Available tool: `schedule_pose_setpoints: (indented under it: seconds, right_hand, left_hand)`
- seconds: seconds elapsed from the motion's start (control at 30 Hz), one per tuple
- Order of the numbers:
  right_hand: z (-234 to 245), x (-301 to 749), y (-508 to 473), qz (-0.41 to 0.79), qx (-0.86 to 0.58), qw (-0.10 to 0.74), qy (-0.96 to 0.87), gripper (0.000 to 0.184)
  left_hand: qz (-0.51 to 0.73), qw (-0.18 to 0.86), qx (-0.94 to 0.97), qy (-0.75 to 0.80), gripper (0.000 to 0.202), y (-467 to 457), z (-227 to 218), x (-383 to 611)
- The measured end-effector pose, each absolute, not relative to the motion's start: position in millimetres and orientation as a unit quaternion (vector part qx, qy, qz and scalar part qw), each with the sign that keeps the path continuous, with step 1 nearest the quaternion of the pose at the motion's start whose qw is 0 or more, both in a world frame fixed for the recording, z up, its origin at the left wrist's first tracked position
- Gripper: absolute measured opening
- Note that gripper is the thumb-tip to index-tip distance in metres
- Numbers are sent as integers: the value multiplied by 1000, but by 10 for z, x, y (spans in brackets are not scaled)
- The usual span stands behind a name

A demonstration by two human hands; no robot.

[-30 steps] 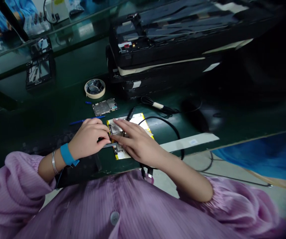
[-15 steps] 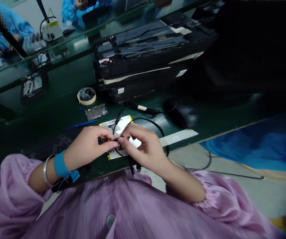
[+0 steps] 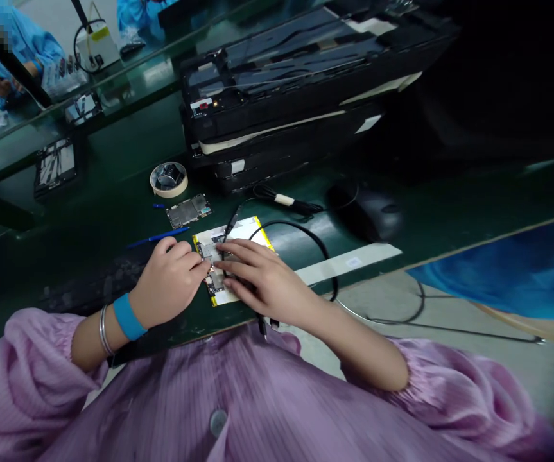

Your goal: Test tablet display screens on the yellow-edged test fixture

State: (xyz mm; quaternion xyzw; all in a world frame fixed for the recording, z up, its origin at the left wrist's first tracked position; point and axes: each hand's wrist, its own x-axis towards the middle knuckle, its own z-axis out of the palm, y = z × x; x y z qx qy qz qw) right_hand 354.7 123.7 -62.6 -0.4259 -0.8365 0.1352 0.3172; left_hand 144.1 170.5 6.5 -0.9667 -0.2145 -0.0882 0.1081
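Note:
A flat opened device (image 3: 245, 231) with a yellow rim and silver inside lies on the green bench near its front edge. My left hand (image 3: 171, 282) is curled, its fingertips pinched at the device's left edge; what they hold is hidden. My right hand (image 3: 257, 276) lies on the device with fingers stretched out and pressing on it. A black cable (image 3: 315, 247) loops from the device round to the bench edge, and a thin black lead (image 3: 232, 223) rests across the device's top.
Behind the device lie a small circuit board (image 3: 190, 210), a blue pen (image 3: 158, 237), a tape roll (image 3: 169, 179), a bundled cable (image 3: 286, 202) and a black mouse (image 3: 370, 215). Stacked black trays (image 3: 305, 83) fill the back. A white strip (image 3: 348, 263) lies on the bench. People in blue sit far left.
Half a second ago both hands were raised, pinching the black cable together above the device. Now they are down on it, the right hand flattened, the left pinched at its edge.

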Motion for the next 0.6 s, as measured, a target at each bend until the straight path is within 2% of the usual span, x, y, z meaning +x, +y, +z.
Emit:
schedule_pose_setpoints:
  seconds: [0.33, 0.6]
  right_hand:
    - [-617, 3540, 1234, 103, -423, 297, -850, 30]
    - [-619, 3542, 1234, 108, -427, 286, -851, 29]
  left_hand:
    - [-75, 71, -971, -217, 20, 1714, -11, 1416]
    - [-71, 126, -970, -194, 21, 1690, -19, 1435]
